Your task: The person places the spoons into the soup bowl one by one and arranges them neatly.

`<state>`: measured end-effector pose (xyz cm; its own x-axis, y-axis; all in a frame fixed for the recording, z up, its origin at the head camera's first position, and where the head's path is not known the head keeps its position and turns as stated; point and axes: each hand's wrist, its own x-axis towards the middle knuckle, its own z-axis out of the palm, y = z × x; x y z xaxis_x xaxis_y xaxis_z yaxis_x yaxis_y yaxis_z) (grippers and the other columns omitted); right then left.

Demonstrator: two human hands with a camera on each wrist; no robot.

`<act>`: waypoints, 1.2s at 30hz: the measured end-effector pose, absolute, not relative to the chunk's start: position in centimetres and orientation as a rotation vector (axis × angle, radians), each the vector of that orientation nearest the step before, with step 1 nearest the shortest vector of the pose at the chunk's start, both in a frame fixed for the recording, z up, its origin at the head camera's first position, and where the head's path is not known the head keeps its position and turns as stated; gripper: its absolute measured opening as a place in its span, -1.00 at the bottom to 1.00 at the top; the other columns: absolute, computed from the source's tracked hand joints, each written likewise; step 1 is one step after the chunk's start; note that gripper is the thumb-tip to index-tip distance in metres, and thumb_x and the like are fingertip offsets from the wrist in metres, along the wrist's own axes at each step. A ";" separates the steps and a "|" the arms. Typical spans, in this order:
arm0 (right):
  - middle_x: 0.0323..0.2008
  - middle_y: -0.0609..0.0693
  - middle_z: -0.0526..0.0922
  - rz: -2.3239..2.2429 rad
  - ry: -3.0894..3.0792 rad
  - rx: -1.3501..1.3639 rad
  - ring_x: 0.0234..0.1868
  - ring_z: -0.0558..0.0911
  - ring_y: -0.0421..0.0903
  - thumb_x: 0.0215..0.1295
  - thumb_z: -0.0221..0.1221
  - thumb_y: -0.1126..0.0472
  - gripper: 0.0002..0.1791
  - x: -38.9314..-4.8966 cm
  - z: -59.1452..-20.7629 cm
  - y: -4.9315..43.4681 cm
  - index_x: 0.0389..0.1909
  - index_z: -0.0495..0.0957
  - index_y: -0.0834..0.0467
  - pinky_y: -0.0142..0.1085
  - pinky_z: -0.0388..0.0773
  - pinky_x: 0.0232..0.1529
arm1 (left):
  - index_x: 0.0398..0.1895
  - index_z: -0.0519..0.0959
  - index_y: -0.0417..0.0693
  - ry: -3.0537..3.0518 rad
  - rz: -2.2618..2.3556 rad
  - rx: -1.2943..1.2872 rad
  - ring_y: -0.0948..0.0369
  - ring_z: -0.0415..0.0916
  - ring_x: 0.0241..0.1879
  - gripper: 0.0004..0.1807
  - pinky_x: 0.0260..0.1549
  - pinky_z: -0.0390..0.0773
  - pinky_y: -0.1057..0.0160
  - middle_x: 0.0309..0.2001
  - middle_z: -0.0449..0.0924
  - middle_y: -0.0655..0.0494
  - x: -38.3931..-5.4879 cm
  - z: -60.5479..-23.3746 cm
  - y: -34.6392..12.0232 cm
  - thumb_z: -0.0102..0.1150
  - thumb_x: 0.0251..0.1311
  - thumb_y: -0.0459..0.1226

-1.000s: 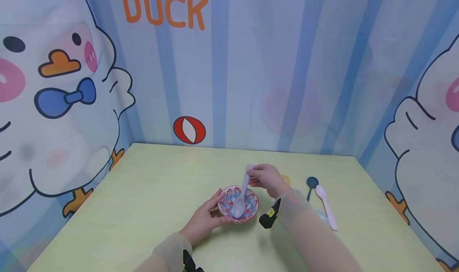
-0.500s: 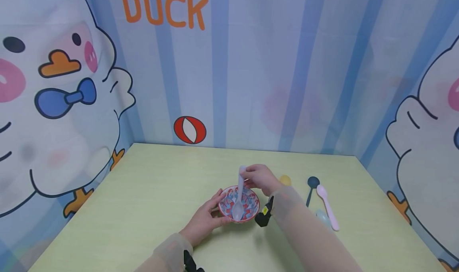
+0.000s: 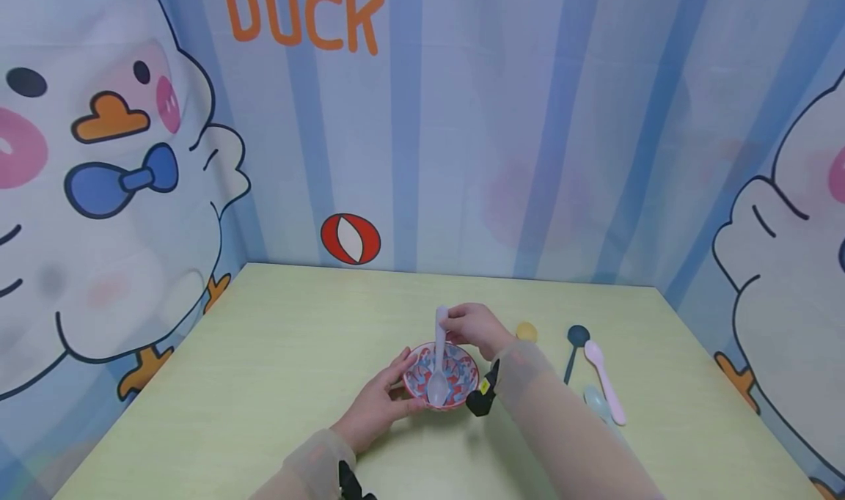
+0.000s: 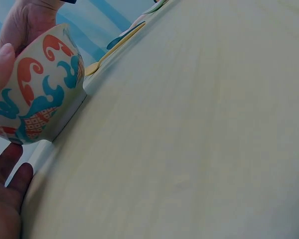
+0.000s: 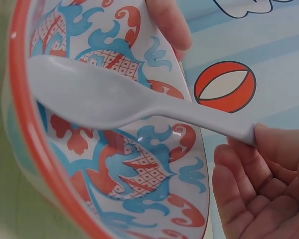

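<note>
A bowl [image 3: 464, 374] with a red rim and a red and blue pattern stands near the middle of the table. My left hand [image 3: 379, 399] grips its left side, thumb at the near rim and fingers along the far left; in the left wrist view part of the bowl's outer wall [image 4: 45, 84] shows by the fingers. A pale lilac spoon [image 3: 439, 353] stands tilted in the bowl, its scoop low inside near the front wall. My right hand [image 3: 480, 330] pinches the upper handle, behind the bowl. The right wrist view shows the spoon [image 5: 94, 92] across the patterned inside.
Right of the right arm lie a yellow spoon [image 3: 526, 331], partly hidden, a dark teal spoon [image 3: 577, 336], a pink spoon [image 3: 606, 383] and a pale blue spoon [image 3: 596, 402] half covered by the sleeve. A printed curtain [image 3: 462, 119] hangs behind the table [image 3: 297, 324].
My right hand has shifted left with the top of the spoon handle, so the spoon stands more upright in the head view. The left hand and bowl have hardly moved.
</note>
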<state>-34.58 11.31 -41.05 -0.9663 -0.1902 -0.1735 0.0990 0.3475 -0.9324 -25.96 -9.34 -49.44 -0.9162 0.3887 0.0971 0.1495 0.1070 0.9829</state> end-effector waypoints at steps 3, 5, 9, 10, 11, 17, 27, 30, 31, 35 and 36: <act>-0.18 0.11 0.65 -1.630 2.386 -0.078 -0.17 0.60 -0.01 0.37 0.15 0.20 -0.67 -34.5 -41.1 11.5 0.04 0.55 0.32 -0.07 0.50 0.08 | 0.46 0.21 0.08 2.161 1.927 0.539 -0.06 0.32 0.27 -0.18 0.17 0.42 0.15 0.54 -0.17 0.10 -25.9 -49.4 -9.3 0.36 0.13 -0.19; -0.17 0.09 0.64 -1.601 2.405 -0.077 -0.11 0.57 0.01 0.37 0.15 0.18 -0.67 -34.3 -41.1 11.5 0.04 0.56 0.29 0.03 0.41 0.16 | 0.46 0.21 0.08 2.146 1.938 0.538 -0.07 0.32 0.26 -0.19 0.16 0.43 0.16 0.54 -0.17 0.10 -25.9 -49.4 -9.3 0.36 0.13 -0.20; -0.10 0.07 0.62 -1.546 2.434 -0.072 0.00 0.53 0.05 0.37 0.15 0.16 -0.67 -34.2 -41.1 11.6 0.06 0.57 0.24 0.18 0.24 0.26 | 0.46 0.22 0.09 2.149 1.938 0.539 -0.03 0.35 0.24 -0.18 0.18 0.41 0.17 0.54 -0.16 0.13 -25.9 -49.5 -9.3 0.37 0.12 -0.20; -0.09 0.08 0.62 -1.543 2.430 -0.068 0.02 0.52 0.06 0.37 0.15 0.16 -0.67 -34.2 -41.1 11.6 0.06 0.57 0.24 0.19 0.21 0.27 | 0.46 0.22 0.08 2.157 1.932 0.542 -0.02 0.35 0.24 -0.17 0.19 0.40 0.16 0.54 -0.15 0.13 -25.9 -49.5 -9.3 0.37 0.11 -0.20; -0.08 0.08 0.62 -1.541 2.429 -0.064 0.02 0.52 0.07 0.37 0.15 0.17 -0.67 -34.2 -41.2 11.6 0.07 0.56 0.23 0.19 0.21 0.28 | 0.46 0.22 0.09 2.166 1.926 0.543 -0.01 0.35 0.24 -0.17 0.20 0.39 0.15 0.54 -0.14 0.14 -25.9 -49.5 -9.3 0.37 0.11 -0.19; -0.05 0.08 0.63 -1.535 2.421 -0.051 0.01 0.56 0.07 0.36 0.15 0.19 -0.64 -34.3 -41.5 11.7 0.12 0.54 0.24 0.14 0.31 0.23 | 0.45 0.24 0.17 2.191 1.896 0.532 0.05 0.31 0.29 -0.16 0.27 0.30 0.09 0.51 -0.04 0.20 -26.0 -49.6 -9.3 0.40 0.07 -0.14; -0.07 0.05 0.64 -1.508 2.371 -0.020 0.05 0.52 0.11 0.32 0.19 0.18 -0.57 -34.4 -41.7 11.8 0.19 0.50 0.17 0.26 0.24 0.21 | 0.48 0.16 0.19 2.184 1.866 0.545 -0.02 0.03 0.43 -0.13 0.35 0.09 -0.02 0.50 -0.02 0.18 -26.1 -49.8 -9.3 0.36 0.12 -0.12; -0.08 0.05 0.65 -1.497 2.361 -0.033 0.03 0.54 0.10 0.32 0.19 0.19 -0.56 -34.3 -41.6 11.8 0.20 0.49 0.18 0.30 0.18 0.22 | 0.49 0.14 0.20 2.189 1.845 0.543 -0.04 0.05 0.42 -0.14 0.35 0.10 -0.04 0.51 -0.02 0.18 -26.0 -49.7 -9.4 0.34 0.14 -0.12; -0.08 0.05 0.65 -1.492 2.361 -0.045 0.02 0.55 0.09 0.33 0.19 0.19 -0.56 -34.3 -41.6 11.8 0.21 0.48 0.19 0.31 0.17 0.22 | 0.49 0.13 0.19 2.192 1.839 0.545 -0.06 0.06 0.42 -0.14 0.34 0.11 -0.05 0.51 -0.02 0.17 -26.0 -49.7 -9.4 0.33 0.15 -0.11; -0.07 0.05 0.65 -1.481 2.354 -0.067 -0.02 0.59 0.05 0.34 0.18 0.19 -0.56 -34.1 -41.6 12.0 0.21 0.48 0.21 0.30 0.16 0.23 | 0.49 0.13 0.20 2.202 1.820 0.550 -0.07 0.09 0.41 -0.15 0.33 0.13 -0.07 0.50 0.00 0.16 -25.9 -49.6 -9.4 0.32 0.16 -0.10; -0.05 0.05 0.65 -1.481 2.352 -0.067 -0.03 0.60 0.04 0.34 0.18 0.18 -0.56 -34.1 -41.6 12.1 0.21 0.48 0.21 0.29 0.17 0.24 | 0.49 0.13 0.20 2.202 1.818 0.549 -0.07 0.09 0.41 -0.14 0.33 0.13 -0.07 0.50 0.00 0.15 -25.9 -49.6 -9.4 0.32 0.15 -0.10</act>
<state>-34.06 12.06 -41.59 -0.9342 -0.2278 -0.2744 0.1491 0.4494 -0.8808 -25.87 -9.38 -49.62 -0.9024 0.4270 0.0577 0.1375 0.1586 0.9777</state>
